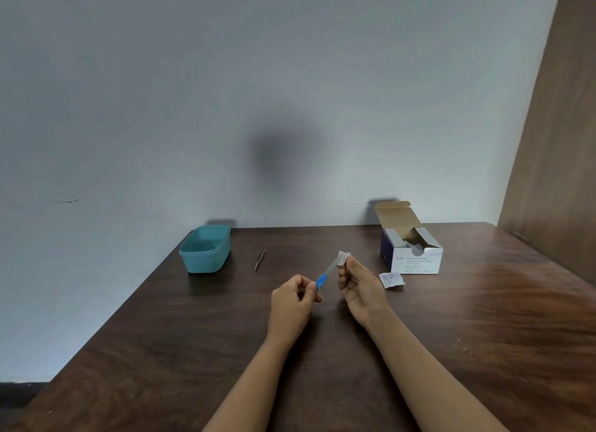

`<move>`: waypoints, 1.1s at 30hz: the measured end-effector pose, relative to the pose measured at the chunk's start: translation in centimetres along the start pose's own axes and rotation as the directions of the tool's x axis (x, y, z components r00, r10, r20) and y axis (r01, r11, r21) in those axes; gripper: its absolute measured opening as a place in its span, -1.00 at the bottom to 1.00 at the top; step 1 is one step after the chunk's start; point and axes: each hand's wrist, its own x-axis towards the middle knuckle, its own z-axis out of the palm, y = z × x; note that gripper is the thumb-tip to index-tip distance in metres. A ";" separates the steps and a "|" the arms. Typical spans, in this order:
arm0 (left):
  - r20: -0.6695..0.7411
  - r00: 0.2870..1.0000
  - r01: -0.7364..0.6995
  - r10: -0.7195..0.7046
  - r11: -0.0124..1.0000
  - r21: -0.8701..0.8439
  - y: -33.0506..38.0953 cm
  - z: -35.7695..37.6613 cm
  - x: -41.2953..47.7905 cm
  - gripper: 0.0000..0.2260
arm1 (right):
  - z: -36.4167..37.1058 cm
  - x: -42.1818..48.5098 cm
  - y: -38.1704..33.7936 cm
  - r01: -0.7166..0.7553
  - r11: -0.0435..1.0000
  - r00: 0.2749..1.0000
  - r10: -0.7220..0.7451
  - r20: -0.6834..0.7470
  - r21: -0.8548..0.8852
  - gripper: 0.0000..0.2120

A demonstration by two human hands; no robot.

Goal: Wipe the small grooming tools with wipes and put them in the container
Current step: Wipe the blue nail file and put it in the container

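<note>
My left hand [295, 297] pinches the blue handle of a small nail file [323, 278] above the table's middle. The file's pale blade slants up to the right. My right hand [358, 286] pinches a white wipe [343, 258] folded around the blade's tip. Thin metal tweezers [260, 259] lie on the table to the left of the hands. Further left stands the teal plastic container [206, 249], open at the top, with something small inside that I cannot make out.
An open box of alcohol swabs [411, 251] stands at the back right of the dark wooden table [483, 318]. A torn swab wrapper [392, 280] lies in front of it. A wall runs behind the table, a wooden panel on the right.
</note>
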 end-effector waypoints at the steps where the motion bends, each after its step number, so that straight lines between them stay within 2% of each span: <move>1: 0.003 1.000 0.002 -0.002 1.000 0.002 0.0 0.0 0.0 -0.91 | 0.0 0.0 0.0 0.003 1.000 1.000 -0.003 -0.004 -0.008 -0.89; 13: 0.016 1.000 -0.016 0.015 0.997 0.072 -0.3 0.0 0.2 -0.92 | 0.2 0.1 0.1 0.035 0.999 0.999 -0.035 -0.011 0.002 -0.93; 24: 0.018 0.999 -0.039 0.037 0.994 0.106 -0.4 0.1 0.3 -0.93 | 0.3 0.1 0.1 0.037 0.998 0.999 -0.038 -0.012 -0.059 -0.95; 29: 0.021 0.997 -0.071 0.069 0.988 0.136 -0.7 0.3 0.4 -0.93 | 0.2 0.6 0.3 0.096 0.990 0.995 -0.099 -0.030 -0.100 -0.94; 33: 0.024 0.996 -0.091 0.089 0.987 0.135 -0.6 0.4 0.3 -0.93 | -0.2 1.0 0.4 0.190 0.963 0.977 -0.204 -0.056 -0.193 -0.93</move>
